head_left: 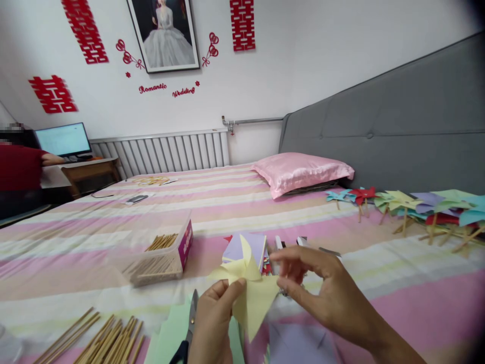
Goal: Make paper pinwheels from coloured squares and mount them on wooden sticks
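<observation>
My left hand [212, 323] pinches a pale yellow folded paper pinwheel [250, 288] at its centre, low in the middle of the view. Just to the right of the pinwheel, my right hand [322, 290] has its fingers curled and pinched together, close to the paper; whether something small is between the fingertips I cannot make out. Scissors [190, 323] lie on a light green sheet [170, 331] beside my left hand. A stack of coloured paper squares [246, 247] lies just beyond the pinwheel on the striped bed [94, 242].
A clear box of wooden sticks [161, 255] stands left of centre, and loose sticks [106, 341] lie at the bottom left. Finished pinwheels [413, 210] line the grey headboard at right. A pink pillow [299, 172] lies beyond. A person in red [18, 167] sits at a desk far left.
</observation>
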Motion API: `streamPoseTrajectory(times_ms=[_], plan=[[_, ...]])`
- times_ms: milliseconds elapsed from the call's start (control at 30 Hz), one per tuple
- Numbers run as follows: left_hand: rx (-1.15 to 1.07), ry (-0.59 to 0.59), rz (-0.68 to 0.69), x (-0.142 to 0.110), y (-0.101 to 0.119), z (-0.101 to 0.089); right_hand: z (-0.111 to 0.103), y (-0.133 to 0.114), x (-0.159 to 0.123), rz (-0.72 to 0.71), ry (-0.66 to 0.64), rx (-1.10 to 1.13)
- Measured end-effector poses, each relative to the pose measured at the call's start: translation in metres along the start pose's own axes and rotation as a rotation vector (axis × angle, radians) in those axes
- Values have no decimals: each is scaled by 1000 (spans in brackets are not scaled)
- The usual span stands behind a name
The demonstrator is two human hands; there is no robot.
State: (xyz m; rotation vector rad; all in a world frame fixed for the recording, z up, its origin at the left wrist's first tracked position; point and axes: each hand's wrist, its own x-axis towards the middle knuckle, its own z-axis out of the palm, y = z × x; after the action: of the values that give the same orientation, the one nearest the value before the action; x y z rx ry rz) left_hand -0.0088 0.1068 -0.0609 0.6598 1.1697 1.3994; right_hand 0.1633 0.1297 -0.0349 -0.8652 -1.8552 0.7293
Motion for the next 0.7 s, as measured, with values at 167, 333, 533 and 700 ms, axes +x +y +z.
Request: streamPoseTrajectory(times_ms=[167, 333, 533, 700], plan=[[-182, -14, -1, -3, 5, 3, 5, -4, -4, 37, -302, -17], [-270, -57, -62, -6, 5, 4, 15, 0, -5, 71, -314, 17], [-301, -48, -69, -13, 9, 14, 20, 3, -2, 103, -251, 99], [-262, -40, -13, -16, 8, 19, 26, 1, -2, 152, -168, 233]])
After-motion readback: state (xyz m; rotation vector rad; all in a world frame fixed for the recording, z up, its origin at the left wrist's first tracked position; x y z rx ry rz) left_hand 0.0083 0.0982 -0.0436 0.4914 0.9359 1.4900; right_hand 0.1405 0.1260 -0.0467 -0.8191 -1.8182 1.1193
